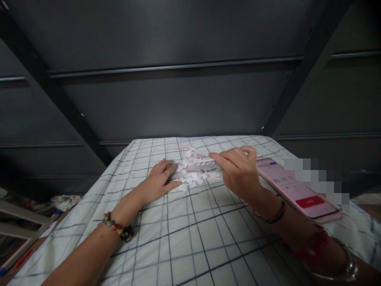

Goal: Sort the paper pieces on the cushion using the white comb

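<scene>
A small heap of torn white paper scraps point(193, 178), some with pinkish marks, lies on the white checked cloth point(184, 230). My left hand point(160, 178) rests flat at the heap's left side, fingers spread, with the thumb and fingertips at the scraps. From the right, my right hand point(239, 171) pinches one end of a pale, thin strip with slanted slots point(205, 164). The strip lies across the scraps; its exact kind is unclear. Part of the heap is hidden behind it.
Close to my right wrist lies a pink phone point(294, 186) showing a running timer and a red button. A dark panelled wall point(166, 103) rises behind the table's far edge. At the lower left stands a white frame point(20, 222) beside blurred clutter.
</scene>
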Demonstrator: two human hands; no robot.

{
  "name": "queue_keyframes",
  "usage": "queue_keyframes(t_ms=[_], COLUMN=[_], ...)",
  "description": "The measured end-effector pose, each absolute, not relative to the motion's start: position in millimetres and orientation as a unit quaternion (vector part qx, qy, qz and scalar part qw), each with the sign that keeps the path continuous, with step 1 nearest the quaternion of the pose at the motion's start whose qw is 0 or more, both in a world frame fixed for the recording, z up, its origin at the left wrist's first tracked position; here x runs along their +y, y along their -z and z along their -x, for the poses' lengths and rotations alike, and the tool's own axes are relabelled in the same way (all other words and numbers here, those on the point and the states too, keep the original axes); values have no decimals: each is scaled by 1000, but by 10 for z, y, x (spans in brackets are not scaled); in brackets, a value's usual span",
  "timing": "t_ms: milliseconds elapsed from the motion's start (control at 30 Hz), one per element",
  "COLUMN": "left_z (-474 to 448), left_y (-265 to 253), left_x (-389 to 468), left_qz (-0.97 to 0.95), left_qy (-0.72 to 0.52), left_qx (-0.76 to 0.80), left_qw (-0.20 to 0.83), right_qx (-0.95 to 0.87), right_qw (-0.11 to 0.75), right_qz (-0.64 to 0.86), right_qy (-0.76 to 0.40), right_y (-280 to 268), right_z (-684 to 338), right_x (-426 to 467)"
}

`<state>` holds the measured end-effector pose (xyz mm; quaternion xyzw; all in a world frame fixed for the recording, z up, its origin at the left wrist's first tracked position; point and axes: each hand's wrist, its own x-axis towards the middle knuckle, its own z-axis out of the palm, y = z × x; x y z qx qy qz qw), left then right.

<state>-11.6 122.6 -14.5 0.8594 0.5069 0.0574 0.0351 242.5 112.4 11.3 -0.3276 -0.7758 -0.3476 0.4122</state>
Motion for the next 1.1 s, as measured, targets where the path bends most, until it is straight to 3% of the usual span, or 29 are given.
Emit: queue_keyframes(t_ms=[267,500,1100], left_z=[158,172,163], left_y=[193,217,175], left_x=[1252,1283,1285], left_qz=[-866,-868,-887], left_qy=[-94,-111,-121], left_qx=[491,483,445], left_qw=[21,21,34], right_qx=[-792,-743,-800], right_qw=[380,431,347], right_qz=[321,327,314], right_qy=[355,394,375], right_y=[-136,-197,-361], right_z=[-2474,-2578,-2996], right_x=[1168,1198,1337])
